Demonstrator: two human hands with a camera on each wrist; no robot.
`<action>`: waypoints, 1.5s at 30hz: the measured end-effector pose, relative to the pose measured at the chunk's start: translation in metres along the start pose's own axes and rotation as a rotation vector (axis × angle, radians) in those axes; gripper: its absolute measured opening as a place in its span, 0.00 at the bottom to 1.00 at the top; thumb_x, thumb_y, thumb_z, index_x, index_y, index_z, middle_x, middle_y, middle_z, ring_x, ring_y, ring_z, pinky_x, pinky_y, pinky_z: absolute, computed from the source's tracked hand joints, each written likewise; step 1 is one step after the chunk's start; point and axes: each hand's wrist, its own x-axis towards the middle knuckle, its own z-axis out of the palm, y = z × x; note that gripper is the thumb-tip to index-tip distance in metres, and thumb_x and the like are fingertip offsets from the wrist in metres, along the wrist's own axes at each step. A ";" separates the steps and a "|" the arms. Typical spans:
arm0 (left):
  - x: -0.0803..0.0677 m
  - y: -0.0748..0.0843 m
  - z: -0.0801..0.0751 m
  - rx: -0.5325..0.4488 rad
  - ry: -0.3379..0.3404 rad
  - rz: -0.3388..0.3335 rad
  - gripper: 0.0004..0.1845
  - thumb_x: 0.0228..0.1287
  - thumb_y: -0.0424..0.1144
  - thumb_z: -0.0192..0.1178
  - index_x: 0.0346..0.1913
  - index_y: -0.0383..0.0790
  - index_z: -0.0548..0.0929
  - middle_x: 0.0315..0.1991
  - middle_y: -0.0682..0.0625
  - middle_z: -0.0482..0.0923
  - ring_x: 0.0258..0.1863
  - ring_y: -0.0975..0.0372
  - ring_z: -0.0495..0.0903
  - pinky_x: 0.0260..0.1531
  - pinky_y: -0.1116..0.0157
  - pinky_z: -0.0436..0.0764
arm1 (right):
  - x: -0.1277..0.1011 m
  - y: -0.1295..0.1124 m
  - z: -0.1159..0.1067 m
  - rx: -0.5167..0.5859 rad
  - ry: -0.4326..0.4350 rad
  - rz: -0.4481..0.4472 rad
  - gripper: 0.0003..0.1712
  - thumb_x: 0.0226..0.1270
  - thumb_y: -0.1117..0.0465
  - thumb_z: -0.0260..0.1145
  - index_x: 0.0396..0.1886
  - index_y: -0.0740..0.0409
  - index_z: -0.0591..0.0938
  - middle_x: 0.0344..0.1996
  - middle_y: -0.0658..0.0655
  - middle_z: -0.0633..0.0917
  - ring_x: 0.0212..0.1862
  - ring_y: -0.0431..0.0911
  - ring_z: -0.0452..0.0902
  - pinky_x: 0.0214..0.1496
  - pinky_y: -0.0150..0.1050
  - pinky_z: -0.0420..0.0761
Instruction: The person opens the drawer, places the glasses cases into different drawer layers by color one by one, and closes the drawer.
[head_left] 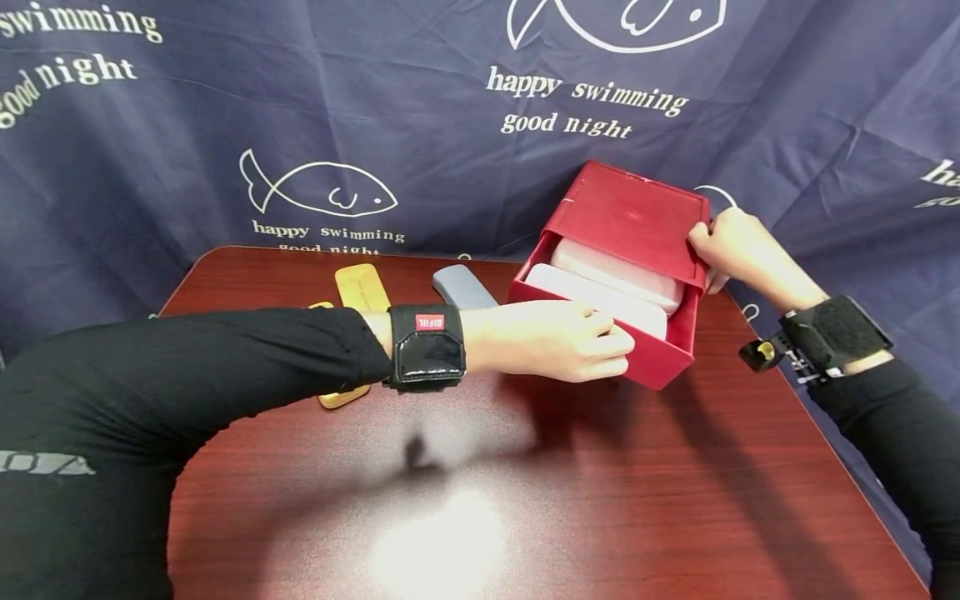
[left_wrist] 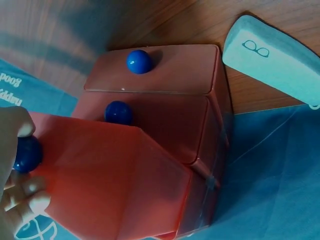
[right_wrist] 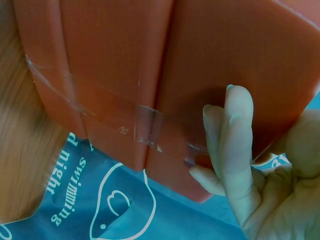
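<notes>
My left hand (head_left: 570, 337) pinches the blue knob (left_wrist: 27, 155) of the top drawer (head_left: 660, 367) of a red drawer unit (head_left: 637, 212). The drawer is pulled out, and a white case (head_left: 592, 293) and a pale pink case (head_left: 618, 271) lie side by side inside it. My right hand (head_left: 738, 246) holds the unit at its top right edge, with the thumb on top and the fingers (right_wrist: 237, 130) against the side wall. Below, the two lower drawers (left_wrist: 150, 70) sit closed, each with a blue knob.
A pale blue glasses case (head_left: 463, 287) lies left of the unit on the brown table (head_left: 600, 500). A yellow case (head_left: 363, 287) and another yellow case (head_left: 343, 397) are partly hidden by my left forearm. A dark blue printed curtain (head_left: 420, 125) hangs close behind the table.
</notes>
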 end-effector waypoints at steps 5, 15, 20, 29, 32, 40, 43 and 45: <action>0.001 0.000 -0.002 0.007 -0.023 0.000 0.19 0.72 0.25 0.35 0.42 0.46 0.77 0.40 0.55 0.78 0.33 0.64 0.77 0.31 0.72 0.73 | -0.001 0.000 -0.001 0.012 -0.025 0.001 0.25 0.65 0.59 0.42 0.12 0.63 0.75 0.03 0.52 0.78 0.08 0.42 0.78 0.24 0.30 0.70; 0.002 0.000 -0.007 0.000 -0.081 -0.007 0.21 0.72 0.24 0.32 0.45 0.45 0.76 0.43 0.54 0.79 0.36 0.63 0.78 0.32 0.71 0.74 | -0.002 0.001 -0.001 0.034 -0.043 0.011 0.28 0.67 0.58 0.41 0.12 0.64 0.77 0.04 0.53 0.79 0.09 0.43 0.79 0.23 0.29 0.70; 0.003 0.001 -0.007 -0.016 -0.082 -0.025 0.22 0.73 0.24 0.32 0.45 0.46 0.77 0.43 0.54 0.79 0.37 0.62 0.78 0.33 0.70 0.75 | -0.002 0.001 0.001 0.023 -0.019 0.012 0.27 0.66 0.57 0.41 0.13 0.65 0.76 0.04 0.54 0.79 0.09 0.43 0.79 0.23 0.31 0.70; 0.006 0.002 -0.012 -0.020 -0.119 -0.052 0.23 0.73 0.25 0.32 0.46 0.46 0.78 0.43 0.55 0.79 0.37 0.62 0.79 0.33 0.71 0.76 | -0.002 0.000 0.001 0.007 -0.025 0.014 0.28 0.67 0.57 0.41 0.14 0.66 0.76 0.05 0.55 0.80 0.09 0.44 0.80 0.23 0.33 0.70; 0.007 0.001 -0.012 -0.039 -0.127 -0.071 0.22 0.73 0.25 0.33 0.46 0.46 0.78 0.44 0.54 0.79 0.37 0.62 0.79 0.34 0.70 0.77 | -0.002 0.001 0.000 0.003 -0.040 0.012 0.28 0.68 0.57 0.40 0.15 0.67 0.77 0.06 0.56 0.80 0.10 0.45 0.81 0.23 0.35 0.70; 0.011 -0.004 0.003 -0.077 -0.150 -0.098 0.22 0.71 0.24 0.34 0.45 0.45 0.79 0.43 0.52 0.79 0.36 0.61 0.80 0.36 0.68 0.78 | -0.003 0.002 0.002 0.007 -0.013 0.019 0.28 0.67 0.57 0.41 0.13 0.66 0.76 0.05 0.55 0.79 0.09 0.44 0.79 0.23 0.34 0.71; 0.011 -0.007 0.009 -0.108 -0.170 -0.087 0.21 0.71 0.25 0.33 0.46 0.44 0.79 0.44 0.51 0.79 0.37 0.60 0.81 0.37 0.67 0.79 | -0.003 0.001 0.003 0.014 -0.005 0.026 0.27 0.67 0.57 0.41 0.13 0.66 0.75 0.05 0.55 0.79 0.09 0.44 0.79 0.23 0.33 0.71; 0.011 -0.010 0.012 -0.134 -0.177 -0.088 0.21 0.72 0.26 0.34 0.46 0.43 0.79 0.45 0.50 0.78 0.38 0.59 0.82 0.39 0.66 0.80 | -0.003 0.000 0.002 0.024 -0.014 0.033 0.28 0.67 0.57 0.41 0.13 0.67 0.76 0.05 0.56 0.80 0.09 0.45 0.80 0.22 0.33 0.72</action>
